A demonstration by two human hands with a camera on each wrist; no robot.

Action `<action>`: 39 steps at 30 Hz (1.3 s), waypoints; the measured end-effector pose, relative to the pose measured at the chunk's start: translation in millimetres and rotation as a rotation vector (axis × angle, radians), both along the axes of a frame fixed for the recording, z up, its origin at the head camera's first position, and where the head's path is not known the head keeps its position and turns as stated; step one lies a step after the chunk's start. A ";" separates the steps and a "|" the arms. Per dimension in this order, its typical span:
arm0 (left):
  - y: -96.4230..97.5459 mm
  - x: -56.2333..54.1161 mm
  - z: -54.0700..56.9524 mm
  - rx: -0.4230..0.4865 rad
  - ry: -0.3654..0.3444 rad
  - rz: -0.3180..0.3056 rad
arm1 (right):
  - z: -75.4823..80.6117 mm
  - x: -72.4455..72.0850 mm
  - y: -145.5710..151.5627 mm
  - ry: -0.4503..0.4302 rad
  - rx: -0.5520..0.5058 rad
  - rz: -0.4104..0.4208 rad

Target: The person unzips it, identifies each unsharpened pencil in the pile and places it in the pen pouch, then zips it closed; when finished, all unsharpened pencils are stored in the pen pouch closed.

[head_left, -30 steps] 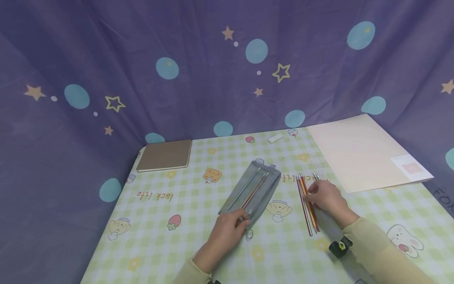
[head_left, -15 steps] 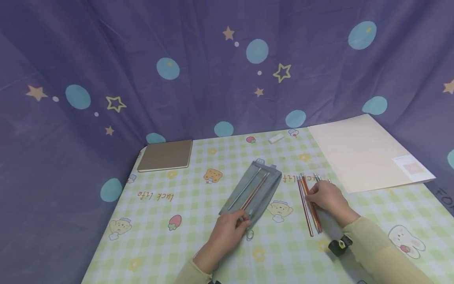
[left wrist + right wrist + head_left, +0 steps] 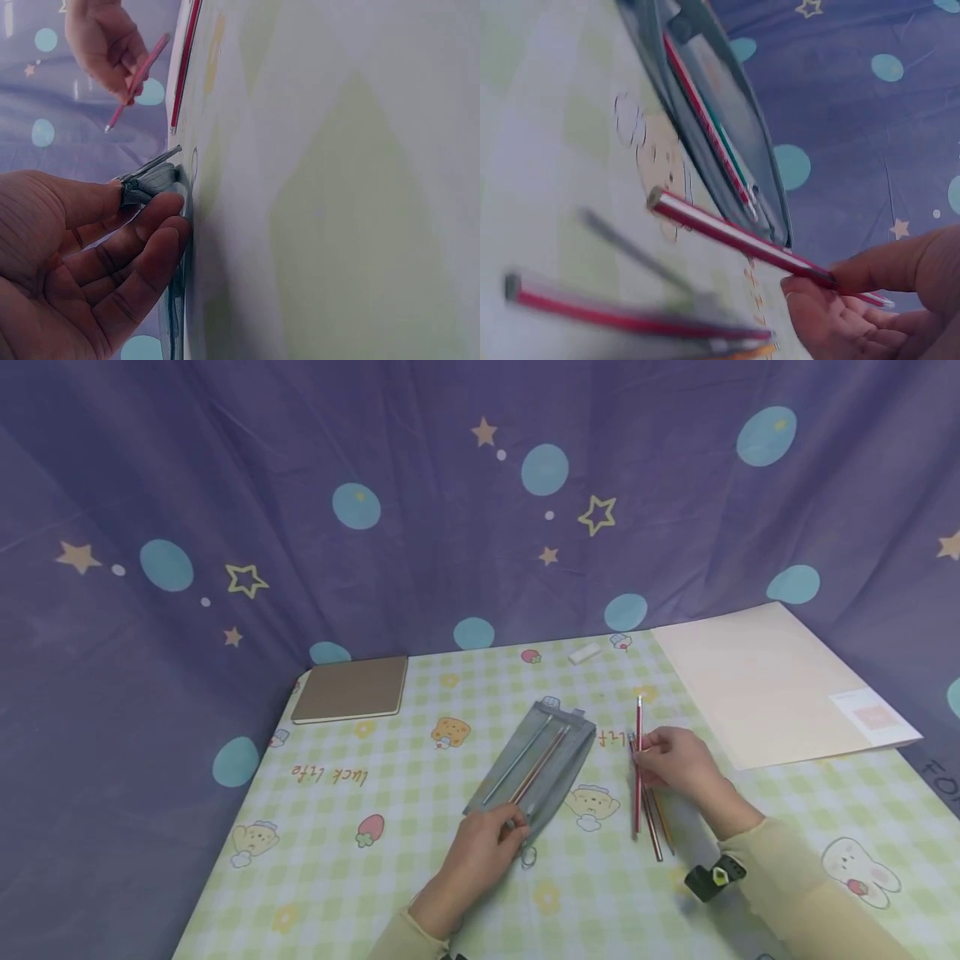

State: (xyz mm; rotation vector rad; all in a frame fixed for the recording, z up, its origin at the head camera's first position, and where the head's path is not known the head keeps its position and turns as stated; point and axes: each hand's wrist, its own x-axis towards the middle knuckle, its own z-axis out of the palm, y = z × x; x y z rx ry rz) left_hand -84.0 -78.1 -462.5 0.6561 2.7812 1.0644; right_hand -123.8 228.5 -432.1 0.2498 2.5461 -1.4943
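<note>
The grey mesh zip pencil case (image 3: 572, 760) lies aslant in the middle of the table in the head view. Inside it show a teal pencil (image 3: 516, 760) and reddish pencils (image 3: 538, 766). My left hand (image 3: 480, 847) pinches the case's near end between thumb and fingers, by the zip. To the right, my right hand (image 3: 686, 768) pinches a red pencil with a pale stripe (image 3: 739, 238), raised above the table. Below it lie a dark red striped pencil (image 3: 652, 831) and a yellowish pencil (image 3: 663, 822), partly covered by the hand.
A brown notebook (image 3: 348, 689) lies at the back left. A white eraser (image 3: 584, 652) sits near the back edge. A large cream sheet or folder (image 3: 757, 685) covers the back right corner. The checked tablecloth (image 3: 322, 827) meets a purple curtain (image 3: 420, 568) behind.
My right hand has picked the red pencil out of the bunch and lifted it; its eraser end now sticks up past the others. My left hand stays on the case.
</note>
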 end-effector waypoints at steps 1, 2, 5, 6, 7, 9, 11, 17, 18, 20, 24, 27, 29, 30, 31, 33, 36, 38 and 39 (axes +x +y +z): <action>-0.1 0.0 -0.1 0.001 0.000 0.000 | -0.7 -0.8 -2.5 -0.004 -0.050 -0.011; -0.1 0.0 -0.1 0.001 0.000 -0.001 | -1.9 -1.6 -4.6 -0.004 -0.097 -0.019; -0.3 0.2 -0.3 0.009 0.009 -0.009 | -5.8 -2.6 -11.6 0.001 -0.227 -0.039; -0.4 0.2 -0.2 0.009 0.008 -0.011 | -7.2 -2.9 -13.9 0.007 -0.262 -0.041; -0.5 0.2 -0.2 0.010 0.010 -0.012 | -8.8 -3.1 -16.3 0.011 -0.301 -0.048; -0.6 0.2 -0.2 0.012 0.012 -0.014 | -12.5 -4.5 -21.2 0.015 -0.364 -0.061; -0.6 0.2 0.3 0.012 0.012 -0.013 | -15.9 -5.6 -26.3 0.018 -0.419 -0.075; 0.0 0.2 1.3 0.019 0.023 -0.018 | -26.3 -8.5 -43.4 -0.010 -0.550 -0.136; 0.1 0.0 1.2 0.020 0.021 -0.020 | -27.5 -8.8 -46.7 -0.021 -0.574 -0.143; 0.5 -0.3 1.2 0.019 0.018 -0.021 | -30.1 -9.5 -53.8 -0.045 -0.604 -0.158; 0.6 -0.6 0.7 0.019 0.016 -0.022 | -36.3 -11.0 -68.5 -0.098 -0.642 -0.159; 0.6 -1.0 -0.1 0.012 0.023 -0.021 | -41.0 -11.7 -80.0 -0.126 -0.632 -0.153; 0.5 -1.2 -0.6 0.013 0.027 -0.025 | -42.4 -11.1 -87.5 -0.138 -0.624 -0.159; 0.5 -1.3 -0.7 0.013 0.031 -0.027 | -43.1 -10.8 -90.6 -0.140 -0.619 -0.153; 0.5 -1.5 -0.7 0.012 0.035 -0.029 | -43.5 -10.3 -93.9 -0.145 -0.625 -0.155; 0.5 -1.6 -0.6 0.012 0.039 -0.034 | -44.0 -9.5 -99.1 -0.153 -0.627 -0.165; 0.5 -1.9 -0.3 0.008 0.039 -0.035 | -44.8 -9.3 -103.5 -0.163 -0.606 -0.154; 0.2 -1.5 0.2 0.016 0.032 -0.035 | -44.7 -9.9 -105.1 -0.177 -0.580 -0.153; 0.0 -1.3 0.6 0.021 0.028 -0.035 | -44.8 -10.3 -105.5 -0.182 -0.572 -0.148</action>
